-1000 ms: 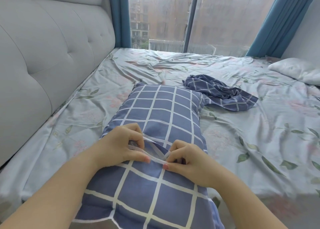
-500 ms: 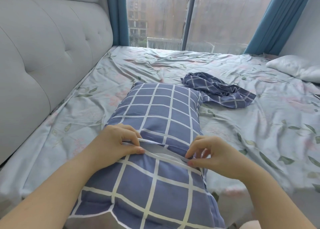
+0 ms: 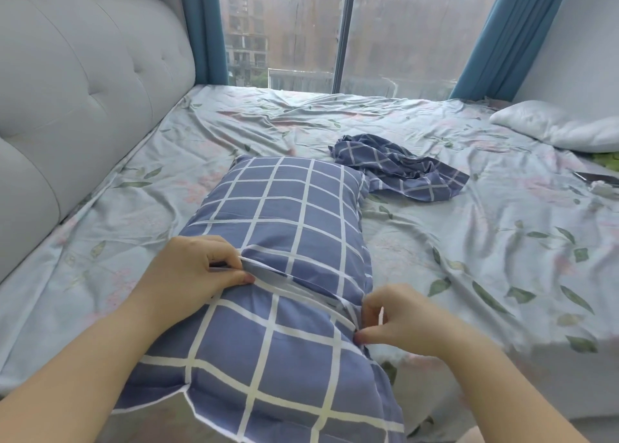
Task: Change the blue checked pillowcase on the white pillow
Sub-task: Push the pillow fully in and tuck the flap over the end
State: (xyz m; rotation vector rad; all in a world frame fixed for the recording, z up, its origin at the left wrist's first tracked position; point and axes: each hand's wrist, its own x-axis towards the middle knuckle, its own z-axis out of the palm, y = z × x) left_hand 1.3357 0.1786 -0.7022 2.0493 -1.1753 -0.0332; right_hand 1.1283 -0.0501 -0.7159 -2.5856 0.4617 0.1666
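A pillow in a blue checked pillowcase (image 3: 288, 214) lies lengthwise on the bed in front of me. An opening slit runs across its middle, showing a strip of pale lining. My left hand (image 3: 194, 271) pinches the left end of that slit's edge between thumb and fingers. My right hand (image 3: 398, 318) pinches the fabric at the slit's right end, at the pillow's right side. A second blue checked pillowcase (image 3: 398, 168) lies crumpled on the sheet beyond the pillow's far right corner. The pillow inside the case is hidden.
A padded grey headboard (image 3: 83, 91) runs along the left. The floral bed sheet (image 3: 485, 241) is wrinkled. A bare white pillow (image 3: 562, 127) lies at the far right, a dark flat object (image 3: 596, 177) near it. A window with blue curtains (image 3: 516, 34) is behind the bed.
My right hand has slid from the middle of the slit to the pillow's right side, closing the gap along the way. My left hand has stayed at the left end.
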